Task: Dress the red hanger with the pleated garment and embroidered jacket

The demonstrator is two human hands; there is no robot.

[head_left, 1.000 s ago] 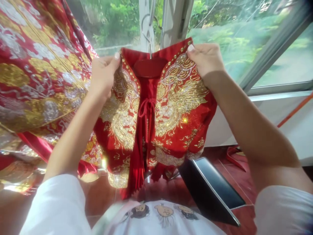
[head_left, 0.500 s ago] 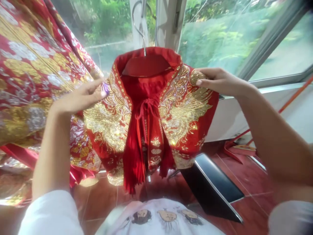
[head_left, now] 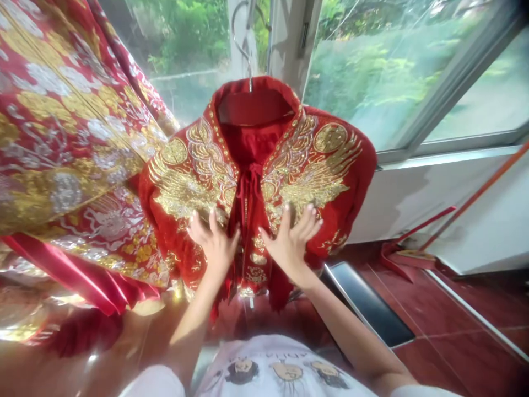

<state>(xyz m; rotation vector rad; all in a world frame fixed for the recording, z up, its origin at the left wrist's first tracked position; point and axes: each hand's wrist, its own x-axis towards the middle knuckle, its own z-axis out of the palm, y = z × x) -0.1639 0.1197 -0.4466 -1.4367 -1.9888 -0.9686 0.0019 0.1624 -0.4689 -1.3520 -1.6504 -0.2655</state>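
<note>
In front of me hangs a short red jacket (head_left: 353,160) with gold and silver embroidery, on a hanger with a metal hook (head_left: 249,58). Red cords are tied in a bow (head_left: 250,177) below its collar. My left hand (head_left: 215,240) lies over the left front of the jacket, fingers spread. On the other front panel, my right hand (head_left: 291,237) also has its fingers apart. Both hands are at the lower chest, either side of the front opening, and grip nothing. The lower hem is partly hidden behind my forearms.
A large red garment with gold and silver flowers (head_left: 66,127) hangs at the left. Behind the jacket are window panes (head_left: 372,82). A black panel (head_left: 367,303) lies on the red tiled floor, and a red dustpan-like object (head_left: 407,258) sits near the wall.
Both hands have let go of the jacket's shoulders and come down and inward to its front panels, fingers now spread. The jacket's shoulders are uncovered.
</note>
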